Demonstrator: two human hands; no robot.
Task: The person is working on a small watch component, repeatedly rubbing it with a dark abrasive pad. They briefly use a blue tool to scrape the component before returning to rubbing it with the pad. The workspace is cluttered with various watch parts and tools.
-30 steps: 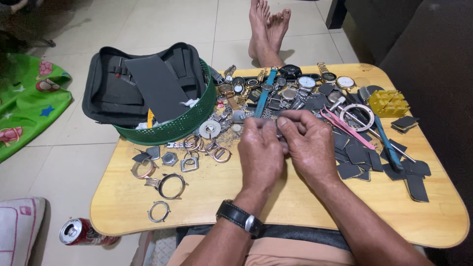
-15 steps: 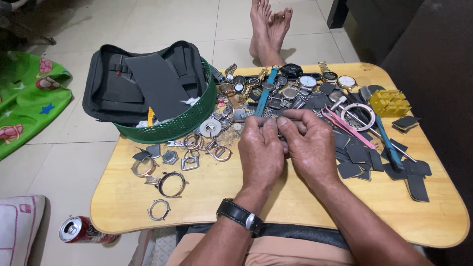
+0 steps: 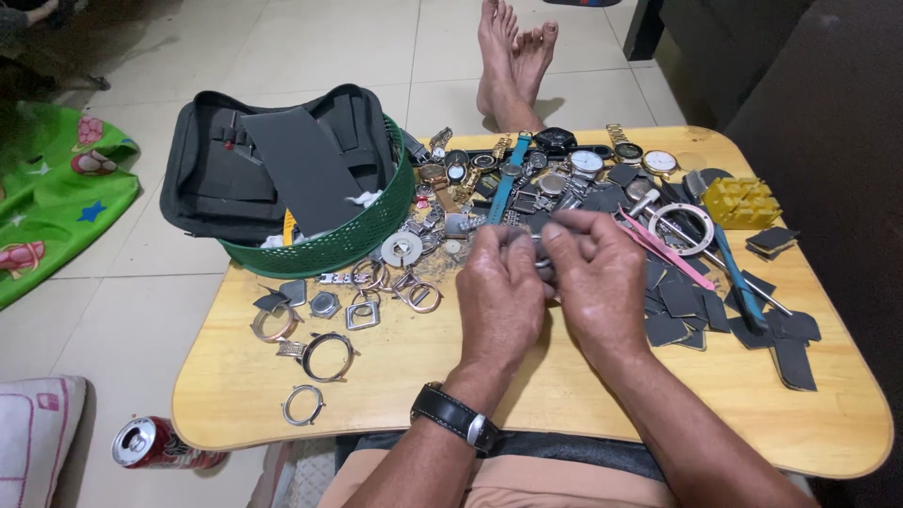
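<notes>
Small metal watch part [image 3: 543, 263], mostly hidden, sits pinched between the fingers of 2 hands, left hand [image 3: 499, 301] and right hand [image 3: 597, 282], above the wooden bench [image 3: 564, 395] beside 1 green basket [image 3: 348, 240].

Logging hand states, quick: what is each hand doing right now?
Left hand: closed, pinching a small metal watch part.
Right hand: closed, pinching the same part.

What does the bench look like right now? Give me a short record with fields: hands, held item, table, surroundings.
left hand: pinching a small metal part, wristwatch on the wrist
right hand: gripping the same part from the other side
table: wooden table strewn with watch cases, bezel rings, dark square pads
left of hands: green basket holding a black pouch
right of hands: yellow block, pink tweezers
floor: red can
</notes>
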